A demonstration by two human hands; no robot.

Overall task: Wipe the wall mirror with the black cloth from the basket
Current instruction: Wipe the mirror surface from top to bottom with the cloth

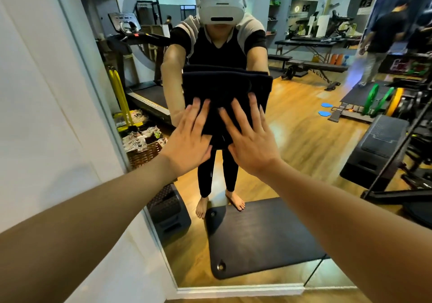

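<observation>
pressing black cloth [224, 97] against mirror [304, 127]

Supporting surface: wall mirror [304, 127], upright, set in a pale frame beside a white wall [46, 92]. Directly on the glass: one folded black cloth [224, 92], lying flat against it at chest height. The left hand [187, 136] and right hand [250, 139] press on the cloth's lower part, fingers straight and spread, side by side.
</observation>
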